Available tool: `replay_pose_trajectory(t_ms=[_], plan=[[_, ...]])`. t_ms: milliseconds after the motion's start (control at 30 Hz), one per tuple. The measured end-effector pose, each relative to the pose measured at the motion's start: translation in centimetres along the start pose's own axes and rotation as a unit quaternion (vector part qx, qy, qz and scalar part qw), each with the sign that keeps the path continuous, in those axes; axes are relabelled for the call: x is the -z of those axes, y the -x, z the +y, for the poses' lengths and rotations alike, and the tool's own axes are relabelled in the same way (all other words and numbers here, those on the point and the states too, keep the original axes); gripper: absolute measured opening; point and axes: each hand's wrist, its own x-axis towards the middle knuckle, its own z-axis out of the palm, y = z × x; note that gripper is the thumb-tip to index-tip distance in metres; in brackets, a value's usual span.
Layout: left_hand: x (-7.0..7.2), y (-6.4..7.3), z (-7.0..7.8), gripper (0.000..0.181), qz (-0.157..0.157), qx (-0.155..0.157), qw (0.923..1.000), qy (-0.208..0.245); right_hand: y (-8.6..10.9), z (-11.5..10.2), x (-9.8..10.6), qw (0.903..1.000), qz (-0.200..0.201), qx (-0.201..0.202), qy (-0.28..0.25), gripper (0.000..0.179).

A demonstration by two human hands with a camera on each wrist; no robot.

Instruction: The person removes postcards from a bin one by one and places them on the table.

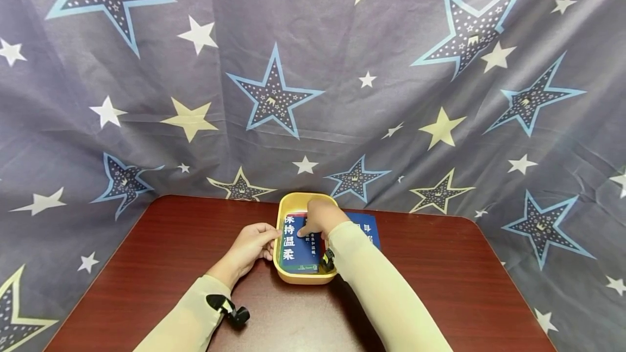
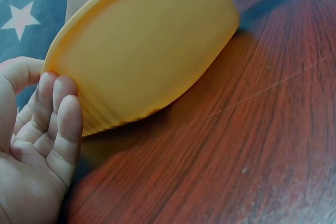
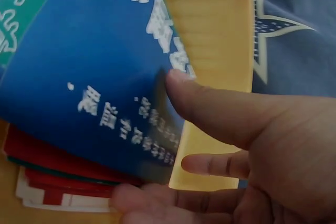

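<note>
A yellow plastic basin (image 1: 305, 280) stands on the table, holding a blue printed card (image 1: 295, 257) with white Chinese characters. My left hand (image 1: 254, 246) pinches the basin's left rim; in the left wrist view its fingers (image 2: 68, 121) press the outer wall. My right hand (image 1: 325, 217) reaches into the basin from the right. In the right wrist view its thumb lies over the blue card's face near one edge, while the other fingers extend, spread, beside the stack. Red and white cards (image 3: 58, 182) lie beneath the blue one.
Another blue printed card or sheet (image 1: 367, 227) lies on the table right of the basin, partly covered by my right forearm. A star-patterned cloth (image 1: 274, 162) hangs behind the reddish-brown wooden table (image 1: 195, 221), close beyond the basin.
</note>
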Motion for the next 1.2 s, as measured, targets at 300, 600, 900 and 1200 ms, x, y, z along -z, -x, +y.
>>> replay_pose_trajectory(t_ms=[300, 600, 900, 1200], plan=[[0.0, 0.1, 0.1, 0.015, -0.003, 0.002, 1.0, 0.005, -0.3, -0.2, -0.3, 0.9991, 0.014, -0.001, 0.039, 0.063], [0.0, 0.0, -0.1, 0.013, -0.001, 0.002, 1.0, 0.005, 1.5, 0.8, 2.0, 0.9965, 0.056, 0.038, -0.049, 0.064], [0.0, 0.1, 0.0, 0.015, -0.005, -0.002, 1.0, 0.004, 3.3, 4.3, 3.6, 0.9672, 0.082, 0.046, -0.236, 0.061], [0.0, 0.1, 0.2, 0.013, 0.0, 0.003, 1.0, 0.008, 5.4, 9.6, 4.8, 0.9433, 0.184, 0.04, -0.274, 0.034]])
